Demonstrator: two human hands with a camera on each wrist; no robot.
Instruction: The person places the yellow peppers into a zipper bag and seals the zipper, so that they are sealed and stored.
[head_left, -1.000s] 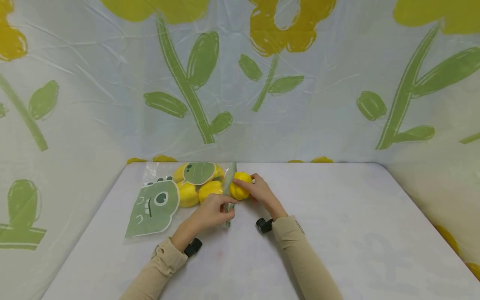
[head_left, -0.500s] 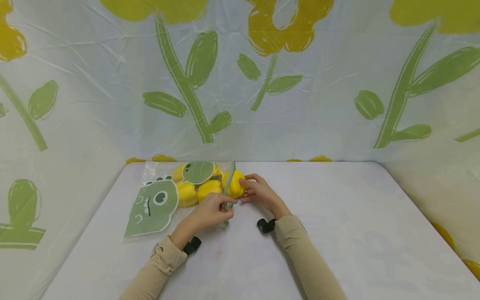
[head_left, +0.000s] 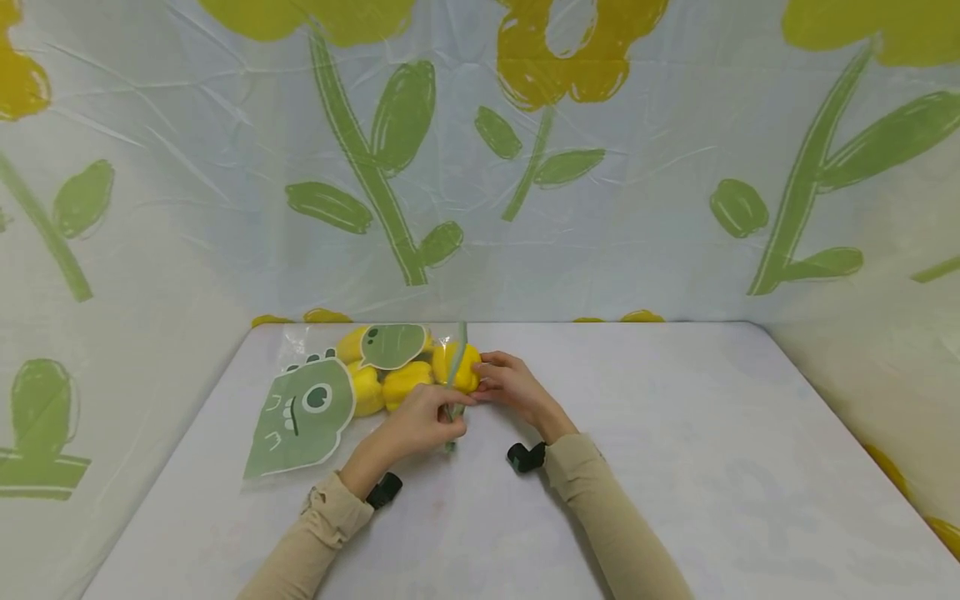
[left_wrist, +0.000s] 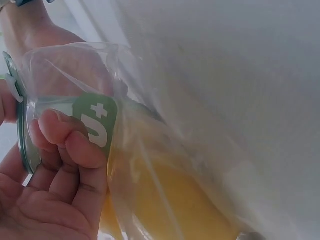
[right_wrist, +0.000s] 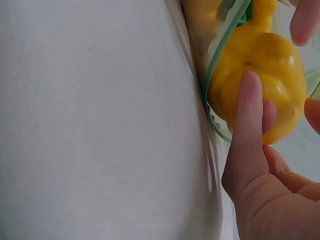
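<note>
A clear plastic zip bag [head_left: 303,421] with green dinosaur prints lies flat on the table, several yellow bell peppers [head_left: 407,383] inside it. Its green mouth strip [head_left: 461,342] faces right. My left hand [head_left: 420,421] pinches the near part of this strip; in the left wrist view, curled fingers [left_wrist: 89,150] lie against the film. Another yellow bell pepper [right_wrist: 280,60] sits in the mouth, mostly past the strip. Extended fingers of my right hand [head_left: 517,387] press on its outer end. The right wrist view shows one straight finger [right_wrist: 248,115] against it.
The white table [head_left: 675,467] extends to the right and in front of the hands. A flower-printed curtain [head_left: 637,208] rises behind its far edge and along both sides. A small black camera [head_left: 525,457] sits at the right wrist, another black camera [head_left: 385,492] at the left.
The right hand has moved left, pushing the pepper from outside the mouth into the bag, its grip loosened to a push. Peppers inside have shifted slightly left. The left hand stays on the strip.
</note>
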